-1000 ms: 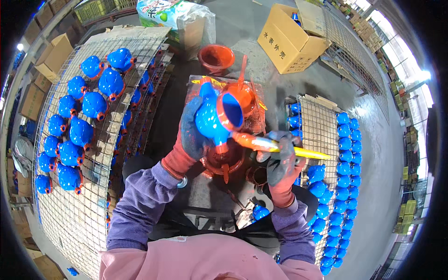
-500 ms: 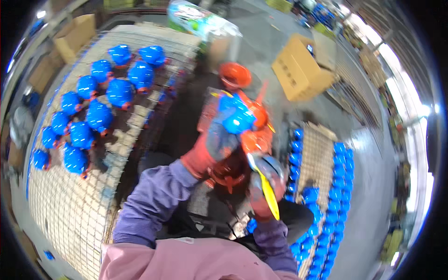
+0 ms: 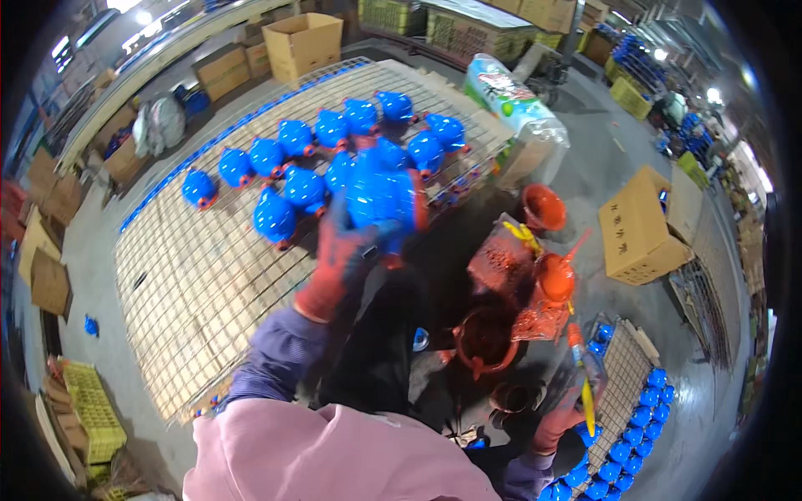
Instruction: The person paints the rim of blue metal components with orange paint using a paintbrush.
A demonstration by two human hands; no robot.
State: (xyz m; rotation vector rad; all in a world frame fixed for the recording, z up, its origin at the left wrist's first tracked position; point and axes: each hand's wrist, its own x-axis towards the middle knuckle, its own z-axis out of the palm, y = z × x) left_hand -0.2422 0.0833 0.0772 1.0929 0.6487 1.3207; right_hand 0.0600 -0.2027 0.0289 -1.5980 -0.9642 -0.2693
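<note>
My left hand (image 3: 334, 259), in a stained red and dark glove, is closed on a glossy blue bulb-shaped piece (image 3: 372, 196) with red ends, blurred by motion. It is held over a wire-mesh rack (image 3: 192, 309), where several similar blue pieces (image 3: 274, 217) with red ends lie in rows. At the lower right, my right hand (image 3: 568, 392), gloved too, grips a paintbrush (image 3: 588, 409) with a yellow handle and a red-coated tip. Just beyond that hand are a red-smeared orange cup (image 3: 555, 278) and a round pot of dark red paint (image 3: 511, 359).
An orange bowl (image 3: 543, 207) stands past a red-spattered tray (image 3: 499, 257). Along the right, a second mesh rack (image 3: 620, 371) bears rows of blue pieces. An open cardboard box (image 3: 639, 230) sits at the right, and a plastic-wrapped package (image 3: 522, 108) lies beyond the large rack.
My left hand has carried the blue piece leftward from above the paint tray to the large rack. My right hand, with the brush, is now apart from it. The view has turned left.
</note>
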